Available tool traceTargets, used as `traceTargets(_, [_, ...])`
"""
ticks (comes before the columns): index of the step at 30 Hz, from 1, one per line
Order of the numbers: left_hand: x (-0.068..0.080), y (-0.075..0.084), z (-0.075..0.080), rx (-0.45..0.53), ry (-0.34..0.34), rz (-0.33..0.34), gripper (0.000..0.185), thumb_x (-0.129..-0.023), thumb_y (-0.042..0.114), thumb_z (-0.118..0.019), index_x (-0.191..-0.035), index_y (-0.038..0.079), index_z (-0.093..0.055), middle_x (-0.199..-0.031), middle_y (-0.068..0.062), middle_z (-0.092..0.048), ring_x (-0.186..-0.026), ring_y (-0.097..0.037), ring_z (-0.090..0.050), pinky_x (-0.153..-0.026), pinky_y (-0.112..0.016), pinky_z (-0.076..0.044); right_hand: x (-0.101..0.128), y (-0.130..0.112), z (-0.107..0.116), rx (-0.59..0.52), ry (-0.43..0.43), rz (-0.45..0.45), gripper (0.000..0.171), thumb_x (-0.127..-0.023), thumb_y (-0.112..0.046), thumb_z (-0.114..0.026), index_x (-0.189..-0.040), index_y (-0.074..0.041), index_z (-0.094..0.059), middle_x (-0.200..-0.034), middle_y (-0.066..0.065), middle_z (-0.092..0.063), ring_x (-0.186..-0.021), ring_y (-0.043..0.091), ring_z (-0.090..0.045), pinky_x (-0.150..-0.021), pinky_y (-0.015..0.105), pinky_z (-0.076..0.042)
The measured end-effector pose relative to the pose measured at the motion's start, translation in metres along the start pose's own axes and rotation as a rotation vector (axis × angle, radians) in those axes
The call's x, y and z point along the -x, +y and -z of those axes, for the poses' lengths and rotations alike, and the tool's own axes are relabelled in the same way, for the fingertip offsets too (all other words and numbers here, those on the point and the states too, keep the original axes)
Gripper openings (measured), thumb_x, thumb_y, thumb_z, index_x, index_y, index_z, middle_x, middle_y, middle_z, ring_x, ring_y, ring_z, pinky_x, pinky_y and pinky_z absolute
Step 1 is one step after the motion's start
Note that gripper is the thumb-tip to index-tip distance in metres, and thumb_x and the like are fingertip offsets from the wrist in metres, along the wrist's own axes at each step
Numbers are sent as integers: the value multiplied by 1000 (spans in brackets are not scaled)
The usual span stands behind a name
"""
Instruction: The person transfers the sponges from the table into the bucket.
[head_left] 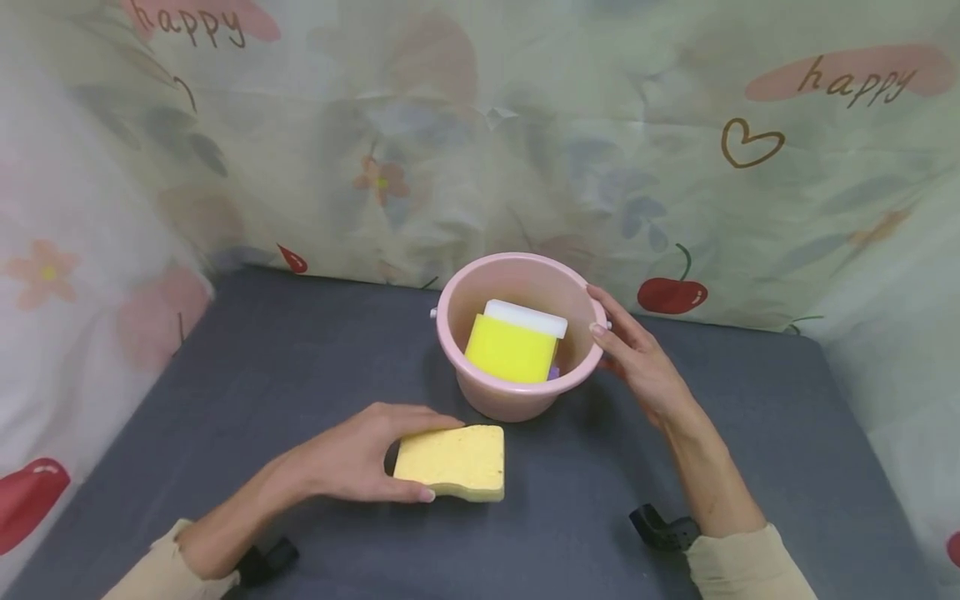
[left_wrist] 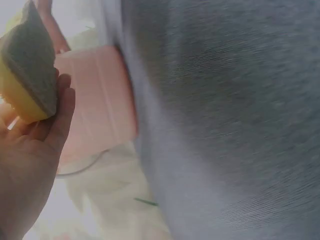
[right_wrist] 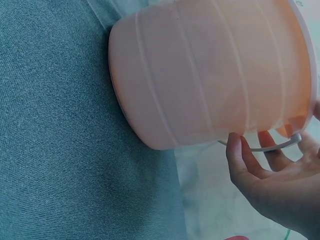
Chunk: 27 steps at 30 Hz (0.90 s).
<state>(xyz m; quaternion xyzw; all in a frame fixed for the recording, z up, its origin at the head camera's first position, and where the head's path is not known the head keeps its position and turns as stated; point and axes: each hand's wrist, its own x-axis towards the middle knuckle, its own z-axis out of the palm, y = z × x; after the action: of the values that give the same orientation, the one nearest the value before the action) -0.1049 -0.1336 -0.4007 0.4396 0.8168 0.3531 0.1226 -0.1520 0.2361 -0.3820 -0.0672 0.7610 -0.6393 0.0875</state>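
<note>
Fingers (head_left: 408,414) of the left hand (head_left: 352,454) curl over a pale yellow sponge (head_left: 453,461) lying on the grey table (head_left: 225,400) in the lower middle of the frame, thumb along its near edge, so the hand grips it. Just beyond, at centre, stands a pink bucket (head_left: 517,396) holding a bright yellow sponge with a white one behind it. At the bucket's right rim, the right hand (head_left: 637,358) rests with fingers straight and loosely spread, fingertips touching the rim, closed round nothing.
</note>
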Motion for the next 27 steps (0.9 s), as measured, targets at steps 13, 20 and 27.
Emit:
traceTargets(13, [-6, 25, 26, -61, 53, -114, 62, -83, 45, -79, -138, 28, -57, -127, 19, -58, -109, -2, -55, -88, -29, -48, -1, 1, 1, 0, -10, 4, 56, -104, -27, -51, -155, -39, -30, -162, -3, -23, -140, 27, -33, -109, 52, -37])
traceTargets(20, [-11, 35, 41, -78, 93, -196, 61, -85, 40, -78, -139, 21, -57, -130, 13, -59, -113, -6, -56, -90, -30, -50, -1, 1, 1, 3, -5, 1, 56, -104, -27, -51, -155, -39, -31, -162, -3, -24, -139, 27, -34, -108, 51, -39])
traceTargets(27, [-18, 46, 56, -98, 89, -210, 62, -89, 31, -74, -145, 17, -52, -138, 9, -55, -121, -8, -54, -93, -30, -50, -1, 1, 1, -2, -7, -5, 56, -104, -28, -52, -155, -40, -31, -161, -4, -23, -140, 27, -33, -109, 55, -36])
